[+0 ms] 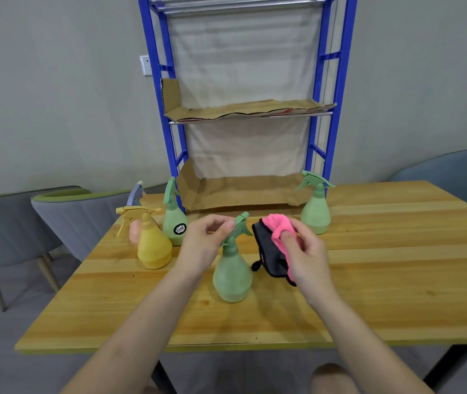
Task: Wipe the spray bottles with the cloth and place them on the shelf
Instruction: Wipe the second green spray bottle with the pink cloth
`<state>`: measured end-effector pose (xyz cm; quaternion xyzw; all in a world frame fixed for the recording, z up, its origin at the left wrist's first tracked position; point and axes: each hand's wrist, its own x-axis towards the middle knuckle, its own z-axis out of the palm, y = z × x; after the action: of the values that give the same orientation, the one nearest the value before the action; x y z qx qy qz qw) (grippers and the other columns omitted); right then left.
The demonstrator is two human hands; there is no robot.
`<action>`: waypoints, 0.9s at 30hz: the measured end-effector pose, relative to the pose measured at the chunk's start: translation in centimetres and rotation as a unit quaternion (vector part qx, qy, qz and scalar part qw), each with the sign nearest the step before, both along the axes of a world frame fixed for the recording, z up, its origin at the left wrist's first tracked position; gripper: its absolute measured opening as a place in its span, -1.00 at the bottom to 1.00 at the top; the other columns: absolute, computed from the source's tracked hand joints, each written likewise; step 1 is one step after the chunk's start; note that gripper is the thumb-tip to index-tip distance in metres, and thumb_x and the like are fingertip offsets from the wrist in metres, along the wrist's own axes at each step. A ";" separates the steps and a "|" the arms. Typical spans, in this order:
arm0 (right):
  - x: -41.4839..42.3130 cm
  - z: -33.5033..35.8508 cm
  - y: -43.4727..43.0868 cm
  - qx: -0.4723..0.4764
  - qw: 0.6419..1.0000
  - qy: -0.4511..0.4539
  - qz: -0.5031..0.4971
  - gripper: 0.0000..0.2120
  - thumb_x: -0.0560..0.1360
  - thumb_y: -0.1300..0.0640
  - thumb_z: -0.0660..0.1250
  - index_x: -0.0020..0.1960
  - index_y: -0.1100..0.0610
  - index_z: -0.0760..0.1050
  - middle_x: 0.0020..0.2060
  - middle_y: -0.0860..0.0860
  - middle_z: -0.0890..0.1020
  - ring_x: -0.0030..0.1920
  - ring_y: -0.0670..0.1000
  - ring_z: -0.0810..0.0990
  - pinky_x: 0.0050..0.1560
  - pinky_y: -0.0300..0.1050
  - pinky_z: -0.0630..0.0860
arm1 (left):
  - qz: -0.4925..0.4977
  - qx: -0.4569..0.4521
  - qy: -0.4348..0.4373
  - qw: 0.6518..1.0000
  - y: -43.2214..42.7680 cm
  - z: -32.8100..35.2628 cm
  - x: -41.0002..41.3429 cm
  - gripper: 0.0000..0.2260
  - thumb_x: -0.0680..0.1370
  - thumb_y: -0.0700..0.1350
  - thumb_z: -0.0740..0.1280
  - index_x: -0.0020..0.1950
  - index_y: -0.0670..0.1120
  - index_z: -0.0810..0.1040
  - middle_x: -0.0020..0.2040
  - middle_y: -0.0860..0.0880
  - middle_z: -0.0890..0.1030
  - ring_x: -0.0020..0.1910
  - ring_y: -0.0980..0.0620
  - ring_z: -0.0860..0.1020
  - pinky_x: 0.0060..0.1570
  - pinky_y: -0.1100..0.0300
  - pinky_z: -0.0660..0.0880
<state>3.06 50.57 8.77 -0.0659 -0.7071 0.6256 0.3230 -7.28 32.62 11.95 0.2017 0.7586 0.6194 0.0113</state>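
Observation:
A green spray bottle [232, 275] stands upright on the wooden table [368, 294] in front of me. My left hand [204, 241] grips its spray head from the left. Just to the right of that head, my right hand [306, 251] holds a pink and dark grey cloth [272, 251], apart from the bottle. A yellow bottle [152, 245], a green bottle with a black label [174, 221] and a pink bottle with a blue-grey head [135, 231] stand at the left. Another green bottle [316, 210] stands at the right by the blue shelf [320, 129].
The shelf's two lower levels are lined with cardboard [243, 194] and hold nothing. Grey chairs [64, 220] stand at the left of the table, and another chair [459, 177] at the far right. A wall socket [145, 65] is behind the shelf.

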 end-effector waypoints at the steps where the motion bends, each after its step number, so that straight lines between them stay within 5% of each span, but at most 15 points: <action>1: -0.2 -0.3 -0.3 0.025 0.999 0.004 -0.022 -0.76 0.69 0.17 0.31 0.23 -0.06 0.67 0.16 -0.01 0.66 0.18 -0.06 0.62 0.15 -0.16 0.53 | -0.006 0.012 -0.016 1.000 -0.2 -0.2 0.1 -0.88 0.65 -0.05 0.41 0.11 -0.01 0.74 -0.09 0.12 0.72 -0.12 0.23 0.61 -0.15 0.40 0.52; 5: -1.2 -0.4 -2.4 0.079 0.994 0.023 -0.071 -0.72 0.62 0.21 0.41 0.30 0.00 0.67 0.11 -0.08 0.61 0.14 -0.18 0.58 0.11 -0.41 0.44 | -0.014 0.036 -0.031 0.999 -0.2 -0.9 0.2 -0.84 0.66 -0.03 0.38 0.14 0.01 0.75 -0.08 0.10 0.74 -0.17 0.30 0.59 -0.21 0.44 0.51; 13: -4.1 -1.5 -5.9 0.051 0.996 0.043 -0.061 -0.77 0.60 0.20 0.46 0.25 0.12 0.71 0.03 -0.07 0.61 0.09 -0.08 0.63 0.15 -0.17 0.56 | -0.024 0.063 -0.034 0.997 -0.1 -0.9 0.2 -0.81 0.68 -0.11 0.35 0.06 -0.18 0.72 -0.26 0.19 0.69 -0.27 0.36 0.58 -0.24 0.48 0.45; 20: -2.9 -3.7 -6.3 0.141 0.987 0.050 -0.059 -0.76 0.61 0.25 0.44 0.26 0.16 0.71 0.08 -0.05 0.63 0.18 -0.13 0.61 0.22 -0.31 0.51 | -0.041 0.092 -0.072 0.992 -0.1 -1.6 1.0 -0.69 0.67 0.07 0.33 0.04 -0.14 0.73 -0.01 -0.01 0.75 -0.03 0.20 0.64 0.01 0.26 0.52; 27: -4.1 -2.2 -6.5 0.049 0.992 0.063 -0.102 -0.79 0.60 0.24 0.45 0.22 0.13 0.73 0.06 -0.08 0.65 0.14 -0.17 0.64 0.12 -0.36 0.51 | -0.054 0.086 -0.041 0.994 -0.4 -1.5 1.2 -0.74 0.69 0.00 0.31 0.08 -0.12 0.74 0.00 0.07 0.76 -0.02 0.25 0.66 -0.08 0.44 0.51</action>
<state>-1.07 44.11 6.55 -0.0825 -0.7046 0.5573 0.4316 -6.08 32.20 10.42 0.2168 0.6894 0.6887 0.0583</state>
